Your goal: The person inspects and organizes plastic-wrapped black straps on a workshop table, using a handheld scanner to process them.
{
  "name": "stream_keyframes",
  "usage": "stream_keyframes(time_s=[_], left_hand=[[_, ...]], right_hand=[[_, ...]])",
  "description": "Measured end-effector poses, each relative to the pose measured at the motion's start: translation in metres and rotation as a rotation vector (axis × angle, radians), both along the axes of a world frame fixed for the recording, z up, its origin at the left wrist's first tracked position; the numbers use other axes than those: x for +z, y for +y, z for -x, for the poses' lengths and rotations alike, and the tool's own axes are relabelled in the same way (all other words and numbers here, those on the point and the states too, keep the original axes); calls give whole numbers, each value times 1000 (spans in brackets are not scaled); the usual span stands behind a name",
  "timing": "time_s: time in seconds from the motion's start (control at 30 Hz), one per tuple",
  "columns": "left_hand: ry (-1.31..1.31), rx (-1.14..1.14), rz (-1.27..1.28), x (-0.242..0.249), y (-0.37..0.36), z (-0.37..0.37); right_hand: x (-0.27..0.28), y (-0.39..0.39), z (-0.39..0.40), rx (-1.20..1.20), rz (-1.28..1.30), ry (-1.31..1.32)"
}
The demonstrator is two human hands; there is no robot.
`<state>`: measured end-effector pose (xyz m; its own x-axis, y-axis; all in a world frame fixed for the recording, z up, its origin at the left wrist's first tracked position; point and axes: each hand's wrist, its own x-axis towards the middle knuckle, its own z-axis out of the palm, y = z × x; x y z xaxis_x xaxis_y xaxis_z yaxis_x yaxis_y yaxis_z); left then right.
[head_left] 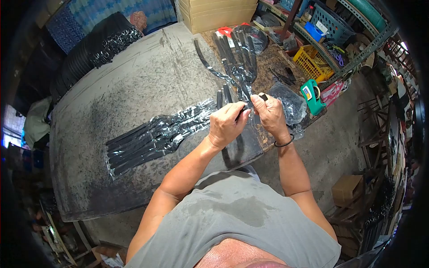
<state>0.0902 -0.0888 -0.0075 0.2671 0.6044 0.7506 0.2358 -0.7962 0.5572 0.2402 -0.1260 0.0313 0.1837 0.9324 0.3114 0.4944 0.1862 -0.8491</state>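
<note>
My left hand (227, 124) is closed, fingers pinched on a dark strip that is mostly hidden by the fingers. Close beside it, my right hand (271, 115) is also closed, and a short black end sticks out above its thumb. Beyond both hands fans a bunch of black strips (239, 56), with one strip (205, 62) curving away to the left. To the left of my left hand lies a flat bundle of black strips (143, 145) in shiny clear plastic wrap. Crumpled clear plastic (288, 102) rests right of my right hand.
A green tape dispenser (313, 97) stands at the right table edge, near a yellow basket (310, 62). Behind are a cardboard box (216, 15) and a metal shelf (366, 49). A large black coiled bundle (94, 53) lies on the grey table (89, 116) at the far left.
</note>
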Motion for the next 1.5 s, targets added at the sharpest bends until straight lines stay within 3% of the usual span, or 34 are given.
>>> stream_keyframes(time_s=[0.17,0.23,0.3,0.37,0.5,0.7,0.8,0.97,1.03,1.07,1.1,1.17,1.23,1.3,1.37,1.5], left_hand=[[10,-60,60,-4,3,2],[-299,-460,534,2,1,7],[-289,-508,543,-14,14,14],[-128,-925,894,-30,28,25],[-121,-941,1062,-19,22,24],[-194,-881,972,-14,28,19],[-96,-828,940,1,27,14],[-130,-804,935,11,26,2],[-196,-898,879,9,26,-2],[-110,-841,823,8,24,-3],[-51,-895,920,11,23,-1],[-39,-1227,968,27,15,3],[-11,-1363,999,30,12,7],[287,-1485,1091,33,16,9],[603,-1447,913,41,14,5],[819,-1461,742,39,-1,-11]], right_hand=[[-1,3,-12,76,-59,-17],[13,1,-15,131,3,6],[22,0,-19,184,61,32],[28,4,-23,259,68,56],[42,13,-20,158,-15,-122],[36,19,-13,118,-42,70],[35,19,-5,138,-122,-145],[32,11,-5,250,-242,-216],[45,1,-1,277,-99,-354],[49,-3,-3,291,-32,-384],[52,-7,-7,306,-33,-386],[58,-14,-15,314,-74,-414],[77,-31,-16,314,-91,-419],[95,-48,-19,339,-236,-344],[115,-66,-26,301,-353,-429],[140,-99,-39,141,-602,-274]])
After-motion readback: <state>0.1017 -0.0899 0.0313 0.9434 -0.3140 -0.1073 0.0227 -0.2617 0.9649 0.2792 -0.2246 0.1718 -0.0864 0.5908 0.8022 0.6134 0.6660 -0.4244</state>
